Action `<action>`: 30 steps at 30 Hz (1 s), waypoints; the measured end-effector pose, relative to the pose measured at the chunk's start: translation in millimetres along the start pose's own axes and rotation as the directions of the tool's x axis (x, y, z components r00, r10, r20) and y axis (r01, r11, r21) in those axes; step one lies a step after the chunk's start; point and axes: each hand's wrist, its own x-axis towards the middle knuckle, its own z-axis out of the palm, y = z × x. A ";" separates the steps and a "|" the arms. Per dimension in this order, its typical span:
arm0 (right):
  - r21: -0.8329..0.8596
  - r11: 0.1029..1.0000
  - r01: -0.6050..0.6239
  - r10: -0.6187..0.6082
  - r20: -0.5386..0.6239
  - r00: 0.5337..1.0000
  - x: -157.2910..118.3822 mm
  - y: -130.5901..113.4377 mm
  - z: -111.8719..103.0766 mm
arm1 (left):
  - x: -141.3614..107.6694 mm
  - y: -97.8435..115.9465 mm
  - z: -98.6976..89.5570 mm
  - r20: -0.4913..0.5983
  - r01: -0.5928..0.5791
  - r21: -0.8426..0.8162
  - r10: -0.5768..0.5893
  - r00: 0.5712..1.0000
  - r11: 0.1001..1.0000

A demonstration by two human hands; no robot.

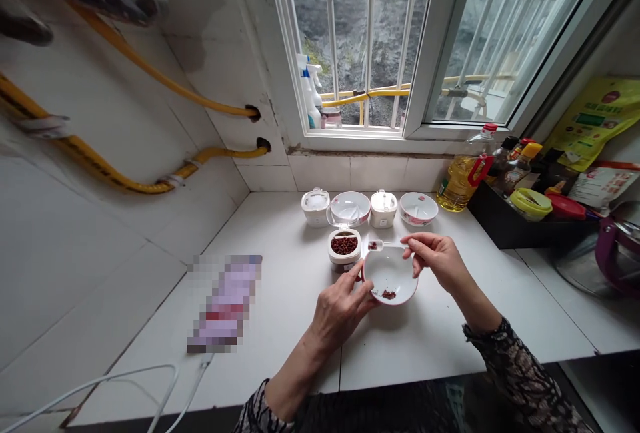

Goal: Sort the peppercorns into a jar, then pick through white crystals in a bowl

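My left hand (343, 300) grips the left rim of a white bowl (387, 266), which is tilted and has a few dark red bits at its bottom. In my right hand (434, 256), a small clear spoon (376, 245) is pinched by its handle. Its scoop, with some dark red bits in it, is over the bowl's upper left rim. Just left of the bowl stands an open white container (344, 260) filled with dark red pieces.
Behind are a lidded white jar (315, 208), a white bowl (350, 209), another jar (383, 210) and a flowered bowl (419, 210). An oil bottle (460, 176) and a black seasoning box (493, 216) stand right. A blurred-out object (227, 306) with a cable lies left.
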 end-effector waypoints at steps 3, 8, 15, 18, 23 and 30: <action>-0.053 0.992 0.119 -0.118 0.019 0.993 17.2 -1.1 17.7 | -1.4 -0.8 1.8 -0.007 0.018 -0.007 -0.018 1.000 1.000; -0.413 0.802 0.431 -0.428 0.106 0.898 32.1 11.1 44.1 | -2.4 -1.0 4.6 0.002 0.035 -0.004 -0.035 0.999 0.999; -0.737 0.112 0.667 -0.655 0.450 0.607 24.9 21.9 44.6 | 0.4 -0.1 5.3 -0.050 0.033 -0.013 -0.034 0.998 0.999; -0.748 0.008 0.664 -0.637 0.507 0.580 23.1 21.4 41.7 | 0.1 -0.3 5.4 -0.043 0.040 -0.018 -0.041 0.998 0.999; -0.705 0.142 0.694 -0.684 0.437 0.584 17.8 9.9 37.4 | -1.9 -1.7 4.9 -0.021 0.041 -0.026 -0.042 0.999 0.999; -0.720 0.522 0.457 -0.434 0.237 0.869 -17.7 -1.7 -4.2 | 0.0 -0.1 -0.3 -0.027 -0.019 0.016 0.020 0.999 1.000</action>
